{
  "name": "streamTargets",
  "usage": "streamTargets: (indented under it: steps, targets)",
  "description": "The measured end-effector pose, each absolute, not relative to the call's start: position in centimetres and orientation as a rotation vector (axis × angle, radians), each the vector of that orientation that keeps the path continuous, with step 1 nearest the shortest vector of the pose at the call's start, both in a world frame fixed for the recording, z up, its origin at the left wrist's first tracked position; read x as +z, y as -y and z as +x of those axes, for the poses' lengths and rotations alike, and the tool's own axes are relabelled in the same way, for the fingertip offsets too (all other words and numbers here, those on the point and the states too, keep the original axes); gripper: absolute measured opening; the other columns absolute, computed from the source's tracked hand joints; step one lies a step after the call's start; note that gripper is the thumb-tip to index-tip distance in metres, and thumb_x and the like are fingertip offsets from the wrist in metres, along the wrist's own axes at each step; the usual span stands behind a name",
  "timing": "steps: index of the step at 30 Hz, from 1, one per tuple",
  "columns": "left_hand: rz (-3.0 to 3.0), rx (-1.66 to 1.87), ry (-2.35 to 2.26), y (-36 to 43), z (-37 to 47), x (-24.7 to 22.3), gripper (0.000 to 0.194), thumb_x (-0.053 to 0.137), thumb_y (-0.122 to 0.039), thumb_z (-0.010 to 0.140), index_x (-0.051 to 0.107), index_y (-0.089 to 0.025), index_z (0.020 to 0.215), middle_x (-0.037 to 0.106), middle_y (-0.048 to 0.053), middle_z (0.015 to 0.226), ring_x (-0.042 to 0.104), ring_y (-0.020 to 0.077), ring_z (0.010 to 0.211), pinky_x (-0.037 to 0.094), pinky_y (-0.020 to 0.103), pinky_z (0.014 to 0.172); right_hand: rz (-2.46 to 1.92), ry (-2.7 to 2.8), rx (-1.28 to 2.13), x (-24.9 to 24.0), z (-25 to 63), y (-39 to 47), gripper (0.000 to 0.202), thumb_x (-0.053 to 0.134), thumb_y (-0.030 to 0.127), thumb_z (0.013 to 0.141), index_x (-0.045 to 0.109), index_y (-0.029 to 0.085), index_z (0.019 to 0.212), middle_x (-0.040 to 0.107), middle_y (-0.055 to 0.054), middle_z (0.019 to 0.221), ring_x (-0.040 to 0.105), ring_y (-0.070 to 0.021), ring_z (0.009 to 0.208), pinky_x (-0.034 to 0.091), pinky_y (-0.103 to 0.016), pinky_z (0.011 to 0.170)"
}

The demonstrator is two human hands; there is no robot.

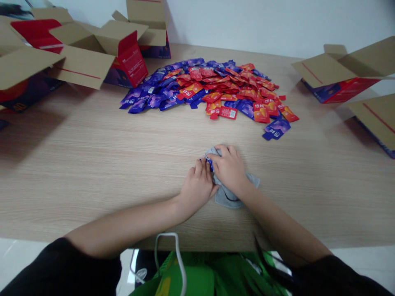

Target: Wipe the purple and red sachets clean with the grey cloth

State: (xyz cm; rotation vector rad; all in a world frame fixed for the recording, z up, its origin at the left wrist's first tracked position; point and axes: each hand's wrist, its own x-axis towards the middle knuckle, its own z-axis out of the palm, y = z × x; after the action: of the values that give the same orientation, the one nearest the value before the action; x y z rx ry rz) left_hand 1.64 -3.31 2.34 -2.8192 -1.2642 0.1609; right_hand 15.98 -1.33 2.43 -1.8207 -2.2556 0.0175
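A light grey cloth (227,197) lies bunched on the wooden table near its front edge, with a dark curved line on its lower part. My right hand (230,167) is on top of it, fingers curled and gripping the cloth. Pressed against the cloth's left side, my left hand (199,183) has its fingers bent over a small blue packet (210,164). Only a sliver of that packet shows between the hands; the fingers cover the rest.
Across the table's back spreads a pile of red packets (222,82) and blue packets (159,88). One blue packet (277,128) lies at the pile's front right. Open cardboard boxes stand left (131,61) and right (339,88). A white cable (178,253) hangs before my lap.
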Motion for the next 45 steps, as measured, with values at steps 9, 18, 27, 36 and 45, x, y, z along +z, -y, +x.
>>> streamTargets:
  steps: [9, 18, 27, 36, 45]
  targets:
    - [-2.822, 0.187, 1.265, 3.4, 1.6, 2.3, 0.084, 0.042, -0.061, 0.096, 0.043, 0.01, 0.141, 0.041, 0.033, 0.147, 0.041, 0.0404, 0.137, 0.045, 0.043, 0.099, -1.983, 2.171, 0.06, 3.1, 17.4, 2.4, 0.037, 0.047, 0.017, 0.091, 0.075, 0.028, 0.112, 0.059, -0.011, 0.123, 0.047, -0.029, 0.103, 0.045, -0.043, 0.087]
    - [-2.827, 0.203, 1.278, 3.3, 1.6, 2.3, 0.079, 0.04, -0.056, 0.098, 0.041, 0.009, 0.143, 0.037, 0.031, 0.15, 0.039, 0.0401, 0.139, 0.045, 0.043, 0.1, -2.23, 2.145, 0.145, 4.3, 19.2, 2.7, 0.037, 0.049, 0.019, 0.092, 0.073, 0.031, 0.117, 0.057, -0.011, 0.121, 0.048, -0.0279, 0.104, 0.046, -0.037, 0.083]
    - [-2.831, 0.179, 1.279, 3.2, 1.6, 2.3, 0.079, 0.043, -0.055, 0.098, 0.041, 0.009, 0.143, 0.035, 0.031, 0.151, 0.039, 0.0397, 0.139, 0.045, 0.043, 0.1, -2.281, 2.103, 0.254, 3.9, 21.6, 2.4, 0.04, 0.052, 0.01, 0.085, 0.075, 0.024, 0.114, 0.061, -0.013, 0.108, 0.057, -0.0249, 0.096, 0.044, -0.037, 0.086]
    - [-2.84, 0.178, 1.3, 3.3, 1.6, 2.5, 0.075, 0.04, -0.053, 0.099, 0.041, 0.008, 0.143, 0.035, 0.03, 0.152, 0.038, 0.0401, 0.139, 0.044, 0.044, 0.1, -2.395, 2.051, 0.282, 4.4, 23.1, 1.9, 0.036, 0.051, 0.012, 0.083, 0.078, 0.019, 0.106, 0.065, -0.017, 0.105, 0.062, -0.0273, 0.092, 0.045, -0.039, 0.084]
    - [-2.835, 0.154, 1.316, 3.1, 1.4, 2.0, 0.078, 0.039, -0.055, 0.098, 0.041, 0.007, 0.144, 0.037, 0.029, 0.152, 0.04, 0.0399, 0.137, 0.042, 0.045, 0.101, -2.049, 1.811, 0.227, 4.8, 24.2, 1.1, 0.034, 0.053, 0.014, 0.081, 0.078, 0.02, 0.102, 0.063, -0.011, 0.102, 0.061, -0.023, 0.091, 0.049, -0.04, 0.089]
